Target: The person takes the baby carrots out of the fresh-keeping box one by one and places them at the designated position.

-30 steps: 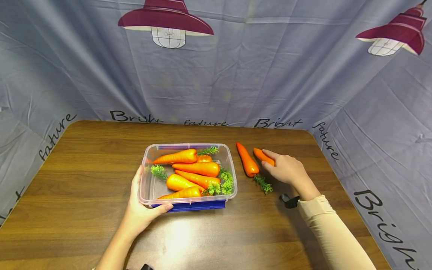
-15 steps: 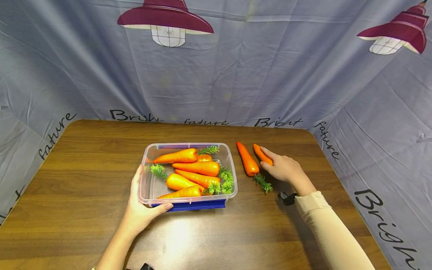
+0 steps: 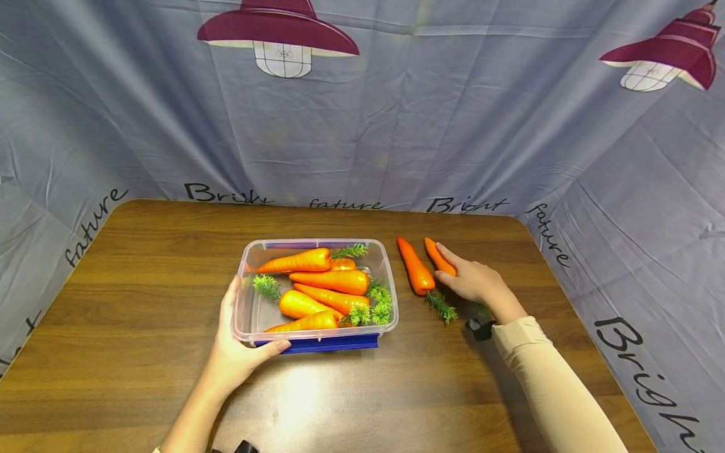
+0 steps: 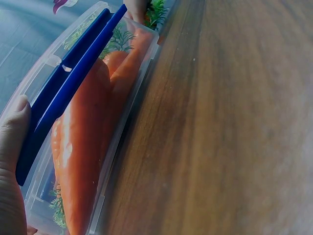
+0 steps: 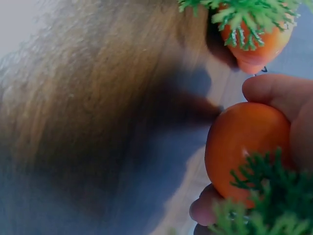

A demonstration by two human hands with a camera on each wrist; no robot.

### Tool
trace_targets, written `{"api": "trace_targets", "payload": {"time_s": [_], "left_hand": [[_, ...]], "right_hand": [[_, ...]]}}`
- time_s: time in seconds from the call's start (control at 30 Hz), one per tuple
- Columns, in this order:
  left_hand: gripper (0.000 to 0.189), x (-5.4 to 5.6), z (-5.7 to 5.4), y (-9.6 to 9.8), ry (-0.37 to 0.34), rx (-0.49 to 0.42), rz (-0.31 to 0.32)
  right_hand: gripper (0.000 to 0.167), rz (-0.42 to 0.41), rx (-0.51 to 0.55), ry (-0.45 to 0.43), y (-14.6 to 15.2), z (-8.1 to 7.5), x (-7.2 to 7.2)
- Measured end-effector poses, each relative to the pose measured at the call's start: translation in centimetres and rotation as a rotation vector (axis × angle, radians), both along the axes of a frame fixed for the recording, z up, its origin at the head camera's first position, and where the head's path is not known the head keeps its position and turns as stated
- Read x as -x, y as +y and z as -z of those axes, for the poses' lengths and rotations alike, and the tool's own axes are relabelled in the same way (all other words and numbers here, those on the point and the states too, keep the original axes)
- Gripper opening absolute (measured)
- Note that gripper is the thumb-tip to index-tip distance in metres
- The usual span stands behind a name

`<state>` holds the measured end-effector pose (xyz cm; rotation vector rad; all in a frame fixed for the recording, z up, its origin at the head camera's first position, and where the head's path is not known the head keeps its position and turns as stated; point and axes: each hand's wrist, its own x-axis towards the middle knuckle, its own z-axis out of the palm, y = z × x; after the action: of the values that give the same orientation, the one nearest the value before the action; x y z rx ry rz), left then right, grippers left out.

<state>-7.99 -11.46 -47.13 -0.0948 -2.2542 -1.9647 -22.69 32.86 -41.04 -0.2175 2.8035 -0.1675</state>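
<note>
A clear plastic box (image 3: 262, 316) with blue clips stands on the table, several orange carrots (image 3: 328, 282) with green tops lying inside. My left hand (image 3: 235, 355) holds its near left corner, the thumb (image 4: 14, 129) over the front blue clip (image 4: 73, 88) and fingers along the left wall. Right of the box, my right hand (image 3: 476, 281) grips a carrot (image 3: 438, 257) from above. The right wrist view shows thumb and fingers on either side of this carrot's thick end (image 5: 244, 142). Its leafy top (image 5: 279, 196) hangs below the palm; whether it touches the table I cannot tell.
Another carrot (image 3: 416, 267) lies on the table between the box and my right hand, green top toward me. The brown wooden table (image 3: 141, 302) is bordered by a grey-blue curtain (image 3: 379, 126) at the back and sides. A dark strap (image 3: 480, 328) shows at my right wrist.
My right hand and the carrot in it have shifted slightly away from me and to the left. A bit of green now shows below that wrist. The left hand and box stay put.
</note>
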Motion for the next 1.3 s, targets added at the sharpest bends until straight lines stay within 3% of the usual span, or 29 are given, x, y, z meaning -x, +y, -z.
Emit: {"api": "trace_targets", "payload": {"time_s": [0.47, 0.87, 1.1, 1.3], "left_hand": [[0.131, 0.0, 0.0, -0.1, 0.0, 0.017, -0.002], [0.131, 0.0, 0.0, -0.1, -0.005, 0.014, 0.006], [0.132, 0.0, 0.1, 0.0, -0.024, -0.01, 0.015], [0.133, 0.0, 0.2, -0.1, -0.015, 0.002, 0.014]], "right_hand": [[0.073, -0.009, -0.012, -0.066, 0.3, 0.7, -0.1], [0.078, 0.014, -0.106, -0.05, 0.0, 0.4, -0.2], [0.079, 0.015, -0.17, 0.087, -0.5, -0.5, -0.5], [0.069, -0.034, -0.156, 0.248, -2.3, -2.9, -0.8]]}}
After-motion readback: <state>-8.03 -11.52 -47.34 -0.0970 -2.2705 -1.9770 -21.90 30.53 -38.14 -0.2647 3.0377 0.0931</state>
